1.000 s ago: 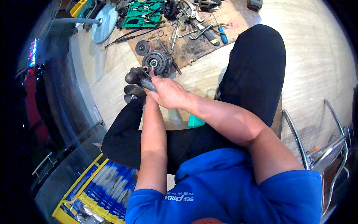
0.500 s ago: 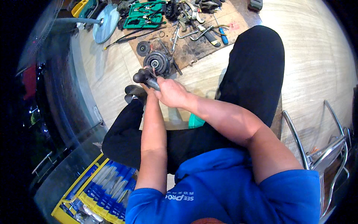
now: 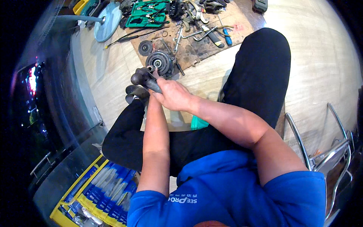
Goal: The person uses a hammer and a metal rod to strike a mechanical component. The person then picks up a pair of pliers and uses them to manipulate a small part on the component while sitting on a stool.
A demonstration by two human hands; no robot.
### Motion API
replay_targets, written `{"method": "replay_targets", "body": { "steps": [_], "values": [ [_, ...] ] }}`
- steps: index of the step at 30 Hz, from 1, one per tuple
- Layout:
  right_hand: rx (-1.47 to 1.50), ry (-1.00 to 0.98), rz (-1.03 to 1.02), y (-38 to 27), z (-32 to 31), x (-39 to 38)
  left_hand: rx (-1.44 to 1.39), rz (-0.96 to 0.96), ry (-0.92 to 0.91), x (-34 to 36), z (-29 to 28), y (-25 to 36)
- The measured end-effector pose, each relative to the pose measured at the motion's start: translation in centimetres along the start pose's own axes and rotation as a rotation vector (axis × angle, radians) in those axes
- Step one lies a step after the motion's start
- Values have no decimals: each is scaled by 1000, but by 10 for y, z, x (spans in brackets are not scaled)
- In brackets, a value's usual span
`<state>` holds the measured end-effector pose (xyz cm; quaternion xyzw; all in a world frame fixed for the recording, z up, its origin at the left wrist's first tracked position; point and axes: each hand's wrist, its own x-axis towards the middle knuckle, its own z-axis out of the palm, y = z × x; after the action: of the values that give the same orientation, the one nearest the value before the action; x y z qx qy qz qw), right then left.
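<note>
My right hand [image 3: 174, 94] is closed round the handle of a dark ball-ended hammer [image 3: 139, 78], its rounded head pointing left. Underneath is my left hand [image 3: 154, 95], mostly hidden by the hammer and the right hand. Its fingers show in part by a small metal ring-like end, close to the near edge of a round grooved pulley [image 3: 158, 62]. What the left fingers grip is too covered to name. The pulley belongs to a dark metal assembly lying on a stained board [image 3: 196, 56]. Left of it lies a smaller dark disc [image 3: 145, 48].
Beyond the pulley lie wrenches [image 3: 177, 39], a blue-handled screwdriver [image 3: 227, 38] and an open green tool case [image 3: 146, 14]. A round pale stand base [image 3: 108, 23] is at the far left. To the right stands a metal-framed chair [image 3: 321, 155]; a yellow rack [image 3: 72, 200] is at lower left.
The hammer head has shifted slightly left and toward me. A small metal ring-like end now shows more plainly beside the pulley. Both arms have barely moved.
</note>
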<state>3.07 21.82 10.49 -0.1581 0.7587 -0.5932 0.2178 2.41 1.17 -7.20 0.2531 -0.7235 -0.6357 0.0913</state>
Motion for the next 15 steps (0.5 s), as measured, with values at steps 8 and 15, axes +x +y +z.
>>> {"method": "replay_targets", "body": {
  "steps": [8,15],
  "values": [
    [-30,-13,-11,2,3,1,472,94,-7,14,-11,0],
    [-77,-77,53,-2,0,3,540,135,15,15,-15,-11]
  ]
}}
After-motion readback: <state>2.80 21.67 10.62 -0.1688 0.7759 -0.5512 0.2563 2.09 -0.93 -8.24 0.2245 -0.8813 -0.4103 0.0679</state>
